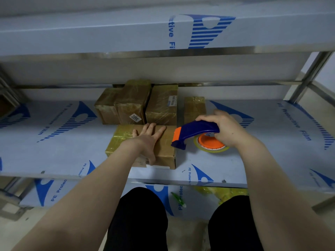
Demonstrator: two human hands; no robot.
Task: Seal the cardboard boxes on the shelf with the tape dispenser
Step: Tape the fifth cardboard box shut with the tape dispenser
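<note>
Head cam: 5 boxes [145,140] (4 at back), 1 tape dispenser [195,132].

A white sticker [135,117] on a taped box [130,104] just beyond the left hand [148,137] reads "7202". The shelf [54,142] under both hands carries film printed "PE Protective Film"; the label [172,100] farther back is unreadable.

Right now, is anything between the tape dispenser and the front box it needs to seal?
Nothing visible. The tape dispenser, held in the right hand, sits at the right edge of the front box. The left hand lies flat on the box top, left of the dispenser.
</note>
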